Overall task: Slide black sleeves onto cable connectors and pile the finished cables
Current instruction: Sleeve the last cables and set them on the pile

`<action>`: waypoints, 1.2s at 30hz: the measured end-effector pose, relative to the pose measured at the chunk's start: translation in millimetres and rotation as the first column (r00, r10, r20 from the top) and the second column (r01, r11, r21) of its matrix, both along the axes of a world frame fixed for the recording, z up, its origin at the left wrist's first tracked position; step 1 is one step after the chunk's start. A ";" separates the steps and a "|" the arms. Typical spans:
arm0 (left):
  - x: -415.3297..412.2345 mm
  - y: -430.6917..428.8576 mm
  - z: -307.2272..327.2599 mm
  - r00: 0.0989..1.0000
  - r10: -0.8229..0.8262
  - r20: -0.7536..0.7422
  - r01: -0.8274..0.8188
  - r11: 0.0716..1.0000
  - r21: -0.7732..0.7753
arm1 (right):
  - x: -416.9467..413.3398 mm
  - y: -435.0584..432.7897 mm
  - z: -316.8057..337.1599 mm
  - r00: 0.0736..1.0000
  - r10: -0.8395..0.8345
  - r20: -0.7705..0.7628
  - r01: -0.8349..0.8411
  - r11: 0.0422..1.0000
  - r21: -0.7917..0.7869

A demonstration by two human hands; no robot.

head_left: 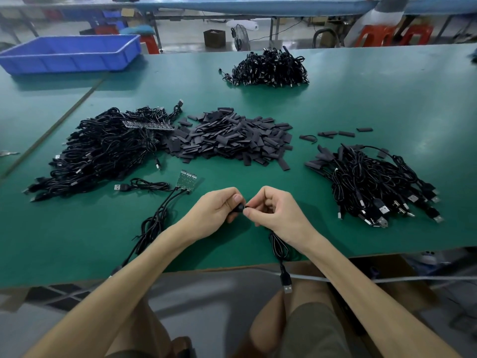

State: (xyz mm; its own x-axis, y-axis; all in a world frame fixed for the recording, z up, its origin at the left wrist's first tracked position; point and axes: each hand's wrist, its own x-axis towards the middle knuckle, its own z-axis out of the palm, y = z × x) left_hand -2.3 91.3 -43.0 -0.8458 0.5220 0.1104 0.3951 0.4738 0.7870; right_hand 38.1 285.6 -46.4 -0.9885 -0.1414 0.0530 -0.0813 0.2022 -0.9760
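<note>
My left hand point(216, 210) pinches a black sleeve point(239, 208) over the green table's near edge. My right hand point(273, 210) pinches the end of a black cable point(279, 250) right against that sleeve; the cable hangs down past the table edge to a USB plug point(286, 283). The connector tip itself is hidden between my fingers. A heap of loose black sleeves point(232, 138) lies in the middle of the table. A big pile of cables point(103, 148) sits to the left, and another pile of cables point(371, 184) with sleeves on lies at the right.
A third cable heap point(268, 69) sits far back on the table point(387, 104). A few cables joined to a small connector strip point(188, 180) lie by my left forearm. A blue plastic crate point(69, 54) stands at the back left. Red stools and a person are beyond the table.
</note>
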 end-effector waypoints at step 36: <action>-5.1 -4.2 -3.5 0.997 -0.061 -0.040 0.066 0.990 0.123 | -1.3 3.1 -3.0 1.000 -0.007 -0.016 0.005 0.992 -0.125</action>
